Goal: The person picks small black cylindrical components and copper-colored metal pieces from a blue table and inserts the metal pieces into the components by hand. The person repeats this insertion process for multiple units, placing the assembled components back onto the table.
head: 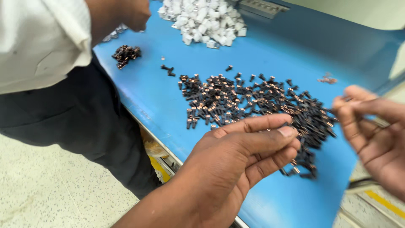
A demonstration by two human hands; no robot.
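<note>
The left hand [249,156] reaches in palm-up, fingers loosely curled, thumb extended, gripping nothing visible. Just beyond its fingertips lies the heap of small black-and-copper parts [253,101] on the blue table [295,46]. To its right, the blurred right hand [371,131] hovers; whether it grasps anything is unclear.

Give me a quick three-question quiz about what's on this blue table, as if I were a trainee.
1. True or false: the white pieces lie nearer to the left hand than the big spread of small black and copper parts does.
2. Multiple choice: the small separate heap of dark parts lies by (A) the right hand, (B) the other person in the white shirt, (C) the white pieces' far side.
3. What colour is the table top?

Key: 1 false; 2 B; 3 blue.
</note>
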